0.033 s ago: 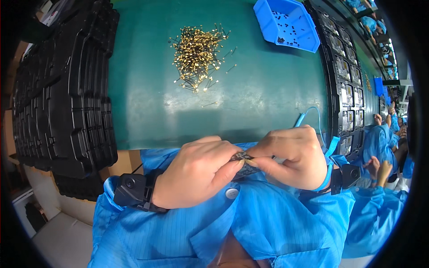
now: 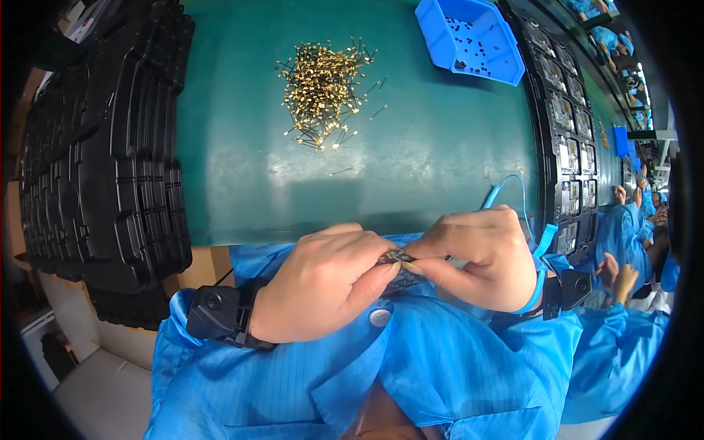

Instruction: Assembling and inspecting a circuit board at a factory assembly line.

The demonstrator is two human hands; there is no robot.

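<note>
Close to my chest, at the near edge of the green work surface, my left hand [image 2: 326, 282] and my right hand [image 2: 478, 258] meet. Between the fingertips of both is a small dark part [image 2: 394, 257], mostly covered by the fingers, so its kind is not clear. Thumb and forefinger of each hand are pinched on it. A heap of short black pins or leads with gold-coloured ends [image 2: 323, 88] lies on the far middle of the surface, a few strays beside it. At the far right stands a blue bin [image 2: 480, 44] holding small black pieces.
Stacked black plastic trays [image 2: 110, 161] rise along the left. On the right, a black compartment tray [image 2: 546, 147] holds several flat electronic units. A blue coiled cord [image 2: 544, 240] runs from my right wrist. Co-workers in blue coats [image 2: 620, 352] sit further right.
My hands and the dark part stay in place. At the right, a co-worker's hands have shifted slightly.
</note>
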